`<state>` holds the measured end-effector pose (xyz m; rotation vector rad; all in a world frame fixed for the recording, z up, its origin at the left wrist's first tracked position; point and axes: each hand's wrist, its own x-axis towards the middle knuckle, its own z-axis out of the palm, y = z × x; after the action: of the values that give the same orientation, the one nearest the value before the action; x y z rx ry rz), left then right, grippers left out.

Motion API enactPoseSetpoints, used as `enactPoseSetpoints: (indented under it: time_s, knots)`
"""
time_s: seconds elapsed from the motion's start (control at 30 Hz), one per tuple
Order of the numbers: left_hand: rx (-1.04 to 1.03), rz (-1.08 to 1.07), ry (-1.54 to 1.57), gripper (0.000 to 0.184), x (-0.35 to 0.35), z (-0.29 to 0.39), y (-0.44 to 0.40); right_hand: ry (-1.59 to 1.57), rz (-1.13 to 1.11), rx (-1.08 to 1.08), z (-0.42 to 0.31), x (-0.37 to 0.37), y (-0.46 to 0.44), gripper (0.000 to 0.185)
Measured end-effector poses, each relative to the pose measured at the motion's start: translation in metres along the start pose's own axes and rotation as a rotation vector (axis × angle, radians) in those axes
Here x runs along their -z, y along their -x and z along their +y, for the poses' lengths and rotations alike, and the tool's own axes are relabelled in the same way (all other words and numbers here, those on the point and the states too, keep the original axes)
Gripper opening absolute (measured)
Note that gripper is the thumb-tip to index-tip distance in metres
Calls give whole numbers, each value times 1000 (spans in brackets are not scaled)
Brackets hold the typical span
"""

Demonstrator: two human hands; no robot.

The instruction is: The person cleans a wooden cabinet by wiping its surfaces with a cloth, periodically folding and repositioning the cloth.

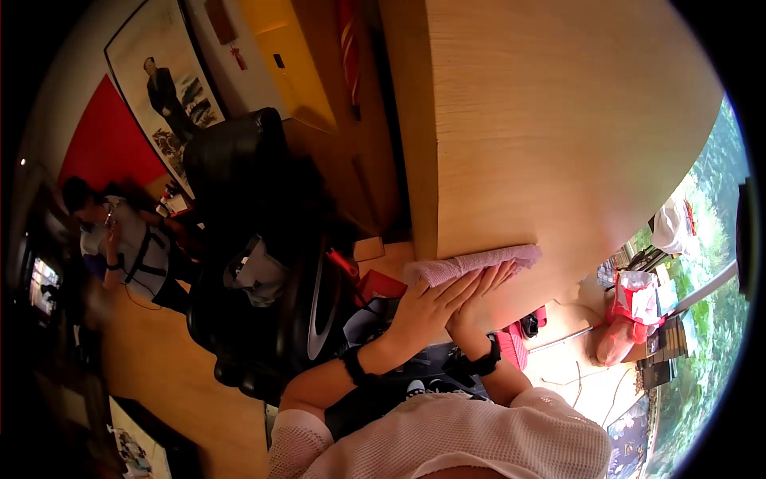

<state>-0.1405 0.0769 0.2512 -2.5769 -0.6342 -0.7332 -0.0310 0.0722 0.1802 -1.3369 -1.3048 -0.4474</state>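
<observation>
A folded pink cloth (479,262) lies against the lower edge of a large light-wood surface (558,120). My left hand (427,310) rests on the cloth's left and middle part, its fingers stretched out flat toward the upper right. Beside it, touching it, my right hand (476,303) lies with its fingers extended onto the cloth's lower edge. Both palms face the cloth and the wood. Each wrist wears a black band.
A black leather chair (239,160) stands on the left, with a grey bag (259,275) on it. Another person (132,247) is at the far left. Red and white bags (634,307) and stacked books (670,343) are by the window on the right.
</observation>
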Motion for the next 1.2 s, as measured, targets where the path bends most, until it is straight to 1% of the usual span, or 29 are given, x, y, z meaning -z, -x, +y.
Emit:
enactPoseSetpoints:
  time_s: [0.03,0.13,0.27,0.43,0.5,0.53,0.63,0.73,0.77,0.8,0.87,0.93,1.0,1.07,1.1,1.13,1.17,1.2]
  knots:
    - [8,-13,37,49,-5,2,0,9,16,9,6,0,2,76]
    - [31,63,3,49,-15,12,-4,17,35,17,13,5,2,73]
    - [71,51,-32,49,-27,29,-15,36,35,43,33,15,-2,71]
    - [54,85,-57,50,-46,55,-46,26,37,41,72,37,-12,71]
    - [57,111,-18,51,-56,70,-66,34,54,60,91,49,-18,71]
    - [58,117,9,51,-61,79,-75,41,28,52,101,58,-21,72]
    - [-29,30,-133,54,-89,109,-106,102,-63,52,142,92,-33,71]
    - [-4,10,79,56,-103,139,-143,166,-71,-6,186,119,-45,69]
    - [-32,4,91,56,-119,145,-156,176,-1,36,200,122,-54,68]
    - [-49,114,-60,56,-115,150,-172,188,12,50,206,129,-65,67]
    - [-30,106,-43,55,-99,152,-201,199,46,73,204,147,-100,67]
    - [-8,224,70,54,-73,149,-231,231,89,200,206,160,-141,65]
    - [27,284,-48,52,-42,144,-262,141,104,225,183,183,-191,61]
    - [66,418,-115,55,-10,137,-295,114,207,345,169,193,-240,60]
    - [88,400,-60,54,1,135,-308,206,48,319,185,191,-263,58]
    - [111,382,-4,54,10,132,-321,227,40,328,187,197,-274,57]
    - [62,479,-184,52,13,132,-329,247,33,336,189,203,-284,55]
    - [31,587,-369,50,16,132,-337,199,181,385,173,208,-294,54]
